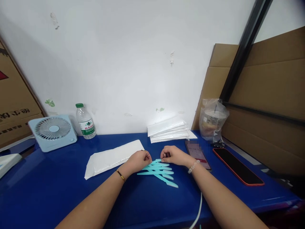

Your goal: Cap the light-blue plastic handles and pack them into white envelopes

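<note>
Several thin light-blue plastic sticks (pixel 160 172) lie fanned out on the blue table (pixel 59 187) in front of me. My left hand (pixel 138 160) rests curled at their left ends, fingers closed over the tips. My right hand (pixel 172 155) sits just right of it, fingers pinched together at the top of the fan; what they pinch is too small to make out. A flat white padded envelope (pixel 111 158) lies just left of my left hand.
A stack of white envelopes (pixel 168 130) sits by the wall. Two phones (pixel 198 155) (pixel 238 166) lie at the right, behind them a bagged drink cup (pixel 213 121). A small fan (pixel 53 131) and a water bottle (pixel 85 121) stand at back left. Cardboard (pixel 267 95) leans right.
</note>
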{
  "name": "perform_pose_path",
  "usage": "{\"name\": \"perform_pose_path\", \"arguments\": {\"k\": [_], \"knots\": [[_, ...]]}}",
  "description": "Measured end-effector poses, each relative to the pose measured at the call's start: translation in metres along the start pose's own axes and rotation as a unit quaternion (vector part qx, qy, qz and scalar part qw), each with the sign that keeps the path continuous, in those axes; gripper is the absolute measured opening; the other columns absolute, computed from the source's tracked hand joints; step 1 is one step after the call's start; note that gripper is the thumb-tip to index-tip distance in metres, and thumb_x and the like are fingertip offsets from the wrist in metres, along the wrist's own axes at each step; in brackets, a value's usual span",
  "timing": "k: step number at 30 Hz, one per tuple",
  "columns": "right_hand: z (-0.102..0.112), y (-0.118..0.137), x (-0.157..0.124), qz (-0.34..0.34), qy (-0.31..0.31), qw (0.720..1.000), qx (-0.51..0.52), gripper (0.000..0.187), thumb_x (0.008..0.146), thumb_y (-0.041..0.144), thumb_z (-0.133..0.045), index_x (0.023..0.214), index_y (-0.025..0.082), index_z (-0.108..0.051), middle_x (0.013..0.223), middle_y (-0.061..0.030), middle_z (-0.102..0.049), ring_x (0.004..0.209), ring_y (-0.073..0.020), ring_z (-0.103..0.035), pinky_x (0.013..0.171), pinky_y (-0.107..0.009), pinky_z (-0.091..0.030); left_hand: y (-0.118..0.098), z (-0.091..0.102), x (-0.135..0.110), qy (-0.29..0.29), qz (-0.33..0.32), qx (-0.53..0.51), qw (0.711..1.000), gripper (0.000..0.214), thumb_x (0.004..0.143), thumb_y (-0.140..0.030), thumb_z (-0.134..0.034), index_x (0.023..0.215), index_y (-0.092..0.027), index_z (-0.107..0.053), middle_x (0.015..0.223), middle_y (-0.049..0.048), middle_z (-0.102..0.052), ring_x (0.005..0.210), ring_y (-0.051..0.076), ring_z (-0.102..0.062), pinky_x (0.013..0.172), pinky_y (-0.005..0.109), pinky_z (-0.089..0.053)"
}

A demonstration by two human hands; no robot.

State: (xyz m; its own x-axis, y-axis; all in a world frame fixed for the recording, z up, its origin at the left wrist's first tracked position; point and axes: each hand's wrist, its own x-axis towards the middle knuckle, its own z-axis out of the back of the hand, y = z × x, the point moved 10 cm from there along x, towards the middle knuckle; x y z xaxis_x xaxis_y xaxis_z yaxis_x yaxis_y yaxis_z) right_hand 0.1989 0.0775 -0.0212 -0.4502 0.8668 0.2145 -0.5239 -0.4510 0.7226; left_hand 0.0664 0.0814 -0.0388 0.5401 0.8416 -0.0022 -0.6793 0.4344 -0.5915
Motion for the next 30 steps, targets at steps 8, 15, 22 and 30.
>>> {"name": "perform_pose_path", "arguments": {"k": [8,15,22,30], "knots": [[0.005,0.005,0.002,0.036,-0.023,0.999,-0.021,0.006,0.071,0.021,-0.066,0.075,0.02,-0.07,0.073,-0.0012,-0.06,0.062,-0.0131,-0.051,0.055,-0.022,-0.038,-0.005,0.007,0.0,-0.041,0.005,0.034,0.999,0.024,0.073,-0.044,-0.055,0.08,-0.023,-0.064,0.072,0.0005,-0.063,0.062,0.016,-0.055,0.051,0.024,-0.033],[0.031,0.0,-0.001,0.027,-0.072,0.993,-0.088,0.005,0.073,0.022,-0.065,0.074,0.02,-0.069,0.073,-0.0019,-0.059,0.064,-0.0143,-0.052,0.059,-0.024,-0.038,-0.014,0.035,0.001,-0.115,-0.031,0.131,0.984,0.015,0.075,-0.034,-0.057,0.08,-0.023,-0.066,0.083,0.0039,-0.067,0.079,0.021,-0.058,0.067,0.029,-0.038],[0.01,0.016,-0.01,0.019,0.061,0.995,-0.08,0.021,0.069,0.037,-0.07,0.078,0.018,-0.07,0.078,-0.0019,-0.062,0.066,-0.013,-0.054,0.056,-0.022,-0.04,-0.017,0.018,0.002,-0.042,-0.075,0.091,0.992,0.023,0.073,-0.044,-0.06,0.084,-0.024,-0.066,0.086,0.0012,-0.065,0.079,0.018,-0.057,0.065,0.025,-0.039],[-0.001,0.019,-0.01,0.018,0.08,0.988,-0.134,0.013,0.072,0.029,-0.068,0.078,0.017,-0.069,0.078,-0.002,-0.061,0.063,-0.0114,-0.056,0.055,-0.02,-0.04,-0.039,0.013,-0.007,-0.029,-0.112,0.095,0.989,0.024,0.074,-0.045,-0.061,0.083,-0.024,-0.068,0.083,0.0001,-0.065,0.075,0.015,-0.057,0.061,0.023,-0.037]]}}
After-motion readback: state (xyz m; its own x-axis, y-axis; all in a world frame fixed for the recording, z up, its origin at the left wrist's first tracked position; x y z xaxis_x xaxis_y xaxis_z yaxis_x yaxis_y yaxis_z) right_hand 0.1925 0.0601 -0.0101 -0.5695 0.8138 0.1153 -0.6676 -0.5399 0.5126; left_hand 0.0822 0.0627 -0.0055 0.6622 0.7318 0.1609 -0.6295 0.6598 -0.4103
